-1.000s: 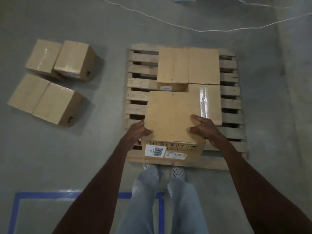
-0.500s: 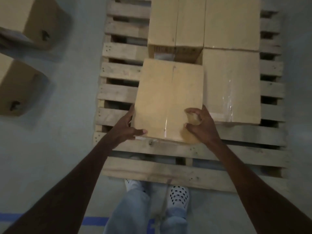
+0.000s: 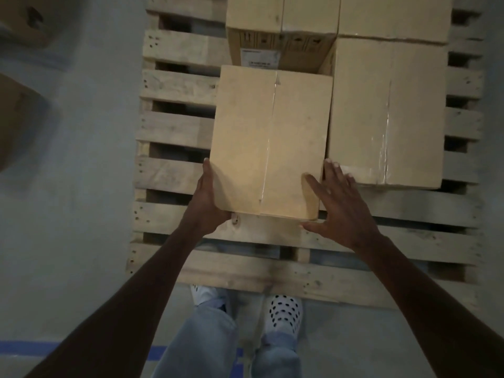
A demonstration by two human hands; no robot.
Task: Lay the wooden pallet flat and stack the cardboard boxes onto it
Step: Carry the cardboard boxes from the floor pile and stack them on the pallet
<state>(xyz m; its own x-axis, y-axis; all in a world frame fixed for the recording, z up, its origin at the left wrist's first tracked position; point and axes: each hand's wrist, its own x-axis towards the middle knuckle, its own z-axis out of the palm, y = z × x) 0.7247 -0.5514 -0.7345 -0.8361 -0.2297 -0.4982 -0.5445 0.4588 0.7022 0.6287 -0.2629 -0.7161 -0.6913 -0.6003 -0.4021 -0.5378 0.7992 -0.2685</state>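
Head view, starting nearest me: grey concrete floor point(image 3: 81, 214) with a strip of blue tape point(image 3: 24, 347) low on the left, then the flat, slatted pale wooden pallet point(image 3: 174, 126) already lying down. On its near slats sits the plain tan cardboard box with a taped centre seam point(image 3: 270, 143), the one I am handling. My left hand point(image 3: 207, 203) grips its near left corner, thumb up along the side wall. My right hand point(image 3: 338, 208) is spread wide at the near right corner, fingers straight, laid against the box edge and not wrapped round anything.

I judge this box stiff and dry, not slippery, and moderate in weight, since two hands at the corners seem to manage it. The top panel would dent under point pressure, so I would hold at the lower corners and side walls, palms flat, rather than press the taped seam.

Just right of it, touching or nearly so, stands a second tan box with glossy tape point(image 3: 387, 113). Beyond them are a labelled brown carton point(image 3: 281, 45) and another tan box at the far right point(image 3: 395, 15). Well apart on the floor at far left, more boxes point(image 3: 19, 20) wait, dim and partly cut off.
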